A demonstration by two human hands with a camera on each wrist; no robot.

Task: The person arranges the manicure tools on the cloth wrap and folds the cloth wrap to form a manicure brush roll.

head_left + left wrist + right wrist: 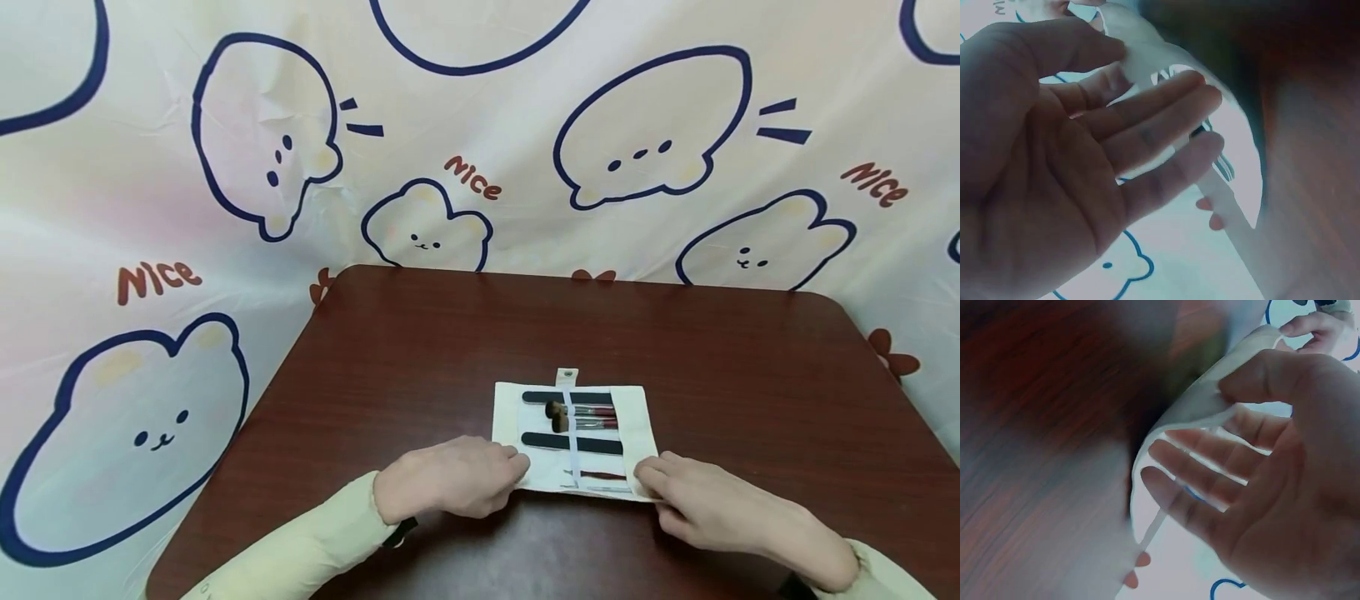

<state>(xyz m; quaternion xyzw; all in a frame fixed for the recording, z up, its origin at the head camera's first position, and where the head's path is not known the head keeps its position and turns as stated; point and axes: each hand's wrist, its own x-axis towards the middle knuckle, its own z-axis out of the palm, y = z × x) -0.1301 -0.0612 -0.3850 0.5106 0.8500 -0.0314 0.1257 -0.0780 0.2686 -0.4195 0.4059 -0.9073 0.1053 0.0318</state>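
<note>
An unrolled white cloth tool case (507,408) lies on the table, a snap tab (567,377) at its far side. Under its elastic band are two makeup brushes (592,424), black flat strips like nail files (573,443), a thin dark-red tool (603,476) and a slim pale tool at the near edge. With thumb and index finger, my left hand (457,477) pinches the near left corner. My right hand (712,500) likewise pinches the near right corner. Both wrist views show the case (1241,169) edge raised slightly between thumb and index, the other fingers loosely extended.
The dark brown wooden table (420,350) extends around the case on every side. Behind it and to the left hangs a pale curtain (525,108) printed with blue bear outlines.
</note>
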